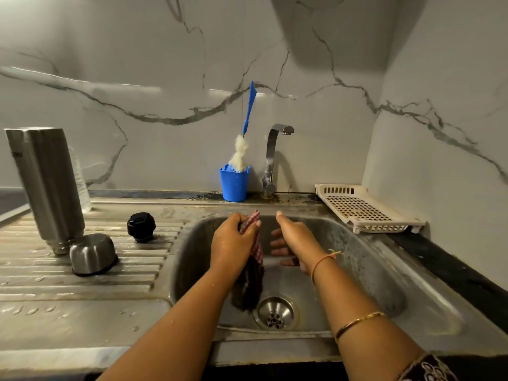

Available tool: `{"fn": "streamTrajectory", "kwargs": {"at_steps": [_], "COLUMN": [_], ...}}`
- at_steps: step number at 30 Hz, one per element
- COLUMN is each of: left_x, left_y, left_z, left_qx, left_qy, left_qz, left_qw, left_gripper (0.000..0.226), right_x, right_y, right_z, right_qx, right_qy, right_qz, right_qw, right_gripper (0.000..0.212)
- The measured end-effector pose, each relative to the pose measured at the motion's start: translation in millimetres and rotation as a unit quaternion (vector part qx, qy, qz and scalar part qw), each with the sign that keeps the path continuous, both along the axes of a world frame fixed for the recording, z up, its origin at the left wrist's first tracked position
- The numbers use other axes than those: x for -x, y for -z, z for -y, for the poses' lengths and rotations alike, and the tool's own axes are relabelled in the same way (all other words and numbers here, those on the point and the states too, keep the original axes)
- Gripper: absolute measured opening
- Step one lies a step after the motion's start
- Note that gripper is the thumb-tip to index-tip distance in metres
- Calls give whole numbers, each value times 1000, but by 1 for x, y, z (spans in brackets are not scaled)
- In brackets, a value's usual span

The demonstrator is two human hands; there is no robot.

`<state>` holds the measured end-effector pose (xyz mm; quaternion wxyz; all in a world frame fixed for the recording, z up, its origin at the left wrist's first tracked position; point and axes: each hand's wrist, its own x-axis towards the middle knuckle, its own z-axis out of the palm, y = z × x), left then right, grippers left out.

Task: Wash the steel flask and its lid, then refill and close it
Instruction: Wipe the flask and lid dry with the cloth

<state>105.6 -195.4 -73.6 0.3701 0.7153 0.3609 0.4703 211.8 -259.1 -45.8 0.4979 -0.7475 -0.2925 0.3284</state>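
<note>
The steel flask [46, 185] stands upside down on the ribbed drainboard [82, 273] at the left. Its steel cup lid [93, 254] lies mouth down just in front of it. The black stopper [141, 226] sits to the right of the flask. Over the sink basin [365, 273], my left hand [233, 240] grips a red checked cloth [254, 268] that hangs wet down toward the drain [275, 313]. My right hand [295, 235] hovers beside the cloth with its fingers spread and straight, holding nothing.
A steel tap [275, 155] rises behind the basin, no water running. A blue cup [234, 182] with a blue-handled bottle brush [247, 125] stands left of the tap. A cream plastic rack [362, 207] lies on the right rim. Marble walls close the back and right.
</note>
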Motion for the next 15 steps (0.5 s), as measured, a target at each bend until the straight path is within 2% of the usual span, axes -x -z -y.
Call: {"fn": "streamTrajectory", "kwargs": {"at_steps": [3,5,7,9,11,13,15], "left_x": [-1,-2,-4,-3,-2,-3,-4], "left_y": [1,1,2,0,-2,-3,-3], "left_z": [4,6,7,8,8,7,0], "left_qx": [-55,-81,-73,-34,32,81,116], "left_qy": [30,58,109,177,224,212,128], "left_qz": [-65,-100,-125,-145,-141,-92,-28], "left_qw": [996,990,983,973,964,970,984], "left_gripper": [2,7,17,13,6,12,17], "right_x": [1,1,0,-3,-6,-9,-11], "right_y": [1,2,5,9,10,9,5], "right_z": [-2,-2,-3,-4,-4,-3,-1], "right_qx": [-35,-65,-85,-88,-79,-74,-99], "right_qy": [-90,-100,-76,-31,4,23,25], "right_qz": [-146,-179,-155,-100,-30,35,46], "right_qw": [985,977,981,991,996,996,994], "right_gripper": [50,40,24,14,12,16,17]}}
